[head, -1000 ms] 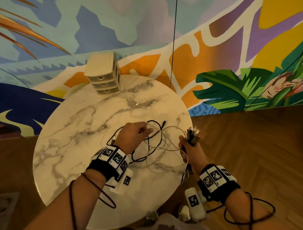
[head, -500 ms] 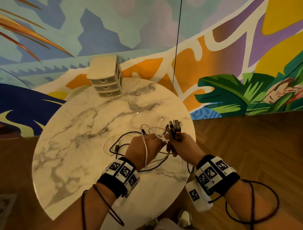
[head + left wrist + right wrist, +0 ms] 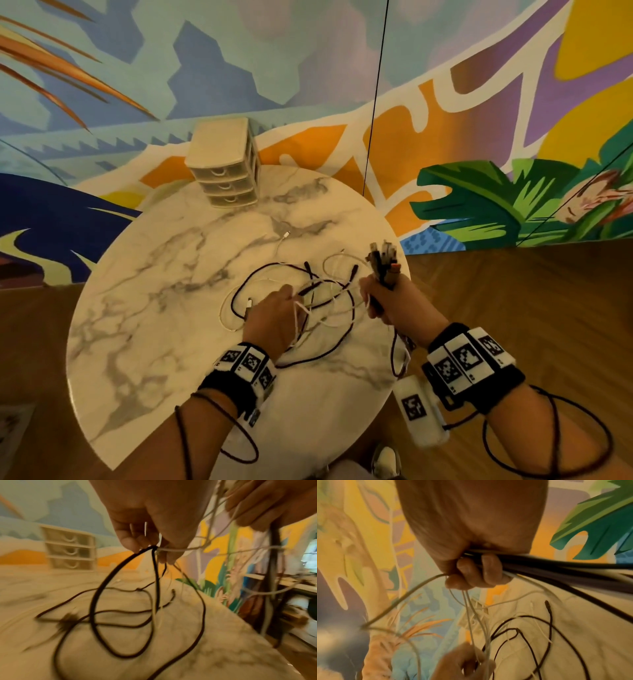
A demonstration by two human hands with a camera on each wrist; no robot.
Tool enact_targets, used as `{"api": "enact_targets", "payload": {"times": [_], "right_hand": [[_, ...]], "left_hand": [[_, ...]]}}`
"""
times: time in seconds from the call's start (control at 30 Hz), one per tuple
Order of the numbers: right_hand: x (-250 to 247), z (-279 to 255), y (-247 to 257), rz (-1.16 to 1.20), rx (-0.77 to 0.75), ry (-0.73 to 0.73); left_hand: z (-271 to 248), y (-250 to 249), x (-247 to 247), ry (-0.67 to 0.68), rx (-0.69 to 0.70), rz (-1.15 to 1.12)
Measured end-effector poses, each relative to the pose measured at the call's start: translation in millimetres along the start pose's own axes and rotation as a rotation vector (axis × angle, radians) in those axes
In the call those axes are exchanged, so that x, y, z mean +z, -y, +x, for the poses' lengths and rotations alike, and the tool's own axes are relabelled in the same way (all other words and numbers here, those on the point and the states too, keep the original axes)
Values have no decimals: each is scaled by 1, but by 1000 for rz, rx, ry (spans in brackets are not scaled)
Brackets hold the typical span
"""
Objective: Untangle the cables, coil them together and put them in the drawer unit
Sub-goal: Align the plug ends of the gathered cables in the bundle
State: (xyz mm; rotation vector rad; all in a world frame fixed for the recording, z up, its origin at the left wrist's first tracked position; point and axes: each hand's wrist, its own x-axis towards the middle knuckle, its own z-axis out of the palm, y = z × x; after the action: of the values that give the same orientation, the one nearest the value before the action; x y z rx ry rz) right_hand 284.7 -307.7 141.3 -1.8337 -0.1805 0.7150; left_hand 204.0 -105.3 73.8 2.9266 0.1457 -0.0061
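Head view shows my right hand (image 3: 383,301) clenching the gathered plug ends at centre right while my left hand (image 3: 274,315) pinches tangled cables (image 3: 325,308) mid-frame; I should draw loops out gently, never yanking knots tight.

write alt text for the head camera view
Over a round white marble table, the right hand grips a bunch of cable ends upright while the left hand pinches tangled black and white cables. A cream three-drawer unit stands at the far edge, drawers shut.

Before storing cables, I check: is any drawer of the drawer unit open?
No, all three drawers of the drawer unit sit flush and closed.
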Motion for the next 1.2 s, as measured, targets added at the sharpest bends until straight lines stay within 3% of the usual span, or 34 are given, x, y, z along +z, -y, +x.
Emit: {"api": "enact_targets", "payload": {"times": [0.17,0.33,0.43,0.57,0.7,0.9,1.0,1.2], "right_hand": [[-8,-6,5,143,-111,-92],[-1,-12,5,260,-172,-124],[-5,-11,2,295,-165,-219],[-24,-3,-3,308,-70,-233],[-9,7,-5,87,-99,-145],[29,16,-6,-231,-66,-15],[41,16,-8,-294,-57,37],[49,28,-3,-297,-52,5]], "left_hand": [[-1,37,14,13,-363,-184],[6,40,23,71,-467,-327],[12,37,12,-42,-371,-316],[10,21,-16,-469,81,-214],[2,3,-25,-564,346,-160],[-10,-15,-27,-617,445,-118],[-13,-18,-34,-625,410,-161],[-18,-10,-42,-638,348,-211]]}}
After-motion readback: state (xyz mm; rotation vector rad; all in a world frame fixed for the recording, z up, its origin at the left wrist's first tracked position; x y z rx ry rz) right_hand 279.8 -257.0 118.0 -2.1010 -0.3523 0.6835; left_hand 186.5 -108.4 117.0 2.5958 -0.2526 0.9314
